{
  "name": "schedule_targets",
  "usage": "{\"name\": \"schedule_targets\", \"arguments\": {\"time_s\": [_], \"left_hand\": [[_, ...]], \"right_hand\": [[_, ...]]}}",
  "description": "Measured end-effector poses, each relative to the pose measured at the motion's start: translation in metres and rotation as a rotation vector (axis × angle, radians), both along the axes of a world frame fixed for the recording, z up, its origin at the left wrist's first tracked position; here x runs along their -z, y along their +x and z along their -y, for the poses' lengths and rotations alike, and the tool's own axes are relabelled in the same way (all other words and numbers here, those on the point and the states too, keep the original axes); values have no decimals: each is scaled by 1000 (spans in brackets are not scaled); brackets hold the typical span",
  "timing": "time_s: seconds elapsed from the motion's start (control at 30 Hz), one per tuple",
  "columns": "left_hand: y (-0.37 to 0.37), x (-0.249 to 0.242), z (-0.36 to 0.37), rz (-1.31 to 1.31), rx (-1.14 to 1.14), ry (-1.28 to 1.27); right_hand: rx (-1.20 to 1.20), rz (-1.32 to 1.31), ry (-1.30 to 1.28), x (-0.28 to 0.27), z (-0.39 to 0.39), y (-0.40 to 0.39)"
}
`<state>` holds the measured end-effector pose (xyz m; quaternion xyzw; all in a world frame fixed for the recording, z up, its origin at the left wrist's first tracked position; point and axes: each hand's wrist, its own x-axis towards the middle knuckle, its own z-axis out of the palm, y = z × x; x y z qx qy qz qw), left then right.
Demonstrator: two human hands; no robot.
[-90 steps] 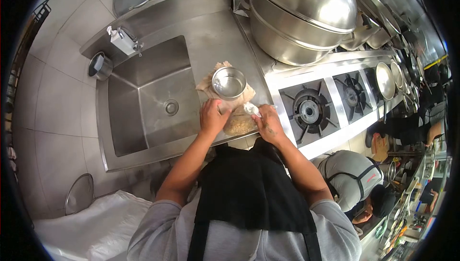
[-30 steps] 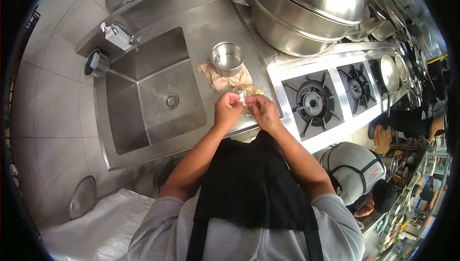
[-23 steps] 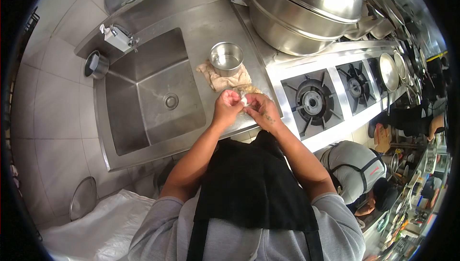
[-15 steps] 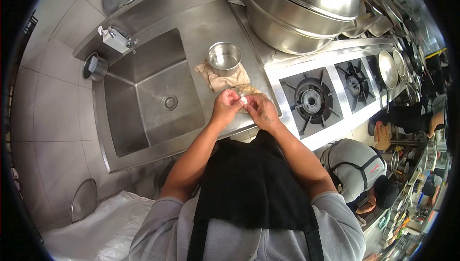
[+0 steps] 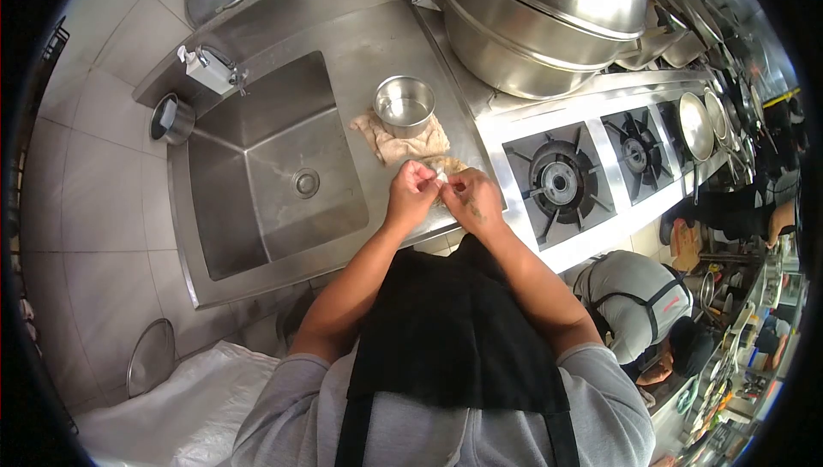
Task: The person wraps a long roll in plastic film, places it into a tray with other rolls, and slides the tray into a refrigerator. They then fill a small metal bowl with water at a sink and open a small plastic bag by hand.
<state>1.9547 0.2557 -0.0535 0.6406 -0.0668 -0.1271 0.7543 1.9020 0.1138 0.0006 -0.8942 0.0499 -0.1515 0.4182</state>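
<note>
My left hand (image 5: 411, 197) and my right hand (image 5: 473, 201) meet over the counter's front edge, fingertips pinched together. Between them is a small white piece (image 5: 441, 176), perhaps a peeled clove; it is too small to name surely. Fingers of both hands press on it from either side. Just beyond the hands lies a yellow-brown heap or bundle (image 5: 447, 163), mostly hidden by them. Behind that, a round steel pot (image 5: 404, 107) sits on a crumpled beige cloth (image 5: 386, 141).
On the left is a deep steel sink (image 5: 257, 201) with a tap (image 5: 231, 73). A gas burner (image 5: 559, 182) stands to the right, and a large lidded steel steamer (image 5: 531, 30) is behind. A bent-over person (image 5: 634, 300) is at the lower right.
My fingertips have drawn slightly apart around the white piece, and more of it shows. The pot and cloth stay where they were.
</note>
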Motion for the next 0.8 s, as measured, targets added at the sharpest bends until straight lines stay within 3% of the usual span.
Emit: {"name": "schedule_targets", "arguments": {"time_s": [0.07, 0.2, 0.23, 0.27, 0.5, 0.63, 0.8], "left_hand": [[-1, -3, -2, 131, 33, 73], [-2, -14, -4, 104, 42, 11], [-1, -17, -7, 113, 61, 109], [0, -17, -8, 121, 79, 207], [8, -12, -17, 17, 210, 264], [10, -13, -17, 140, 263, 418], [12, -8, -15, 107, 227, 505]], "right_hand": [[-22, -44, 17, 1, 1, 4], [-89, -81, 44, 5, 4, 9], [-90, -81, 43, 7, 4, 9], [-111, -30, 25, 8, 4, 10], [-345, 81, -27, 11, 13, 7], [-420, 168, 4, 13, 17, 11], [-347, -104, 388, 26, 19, 7]]}}
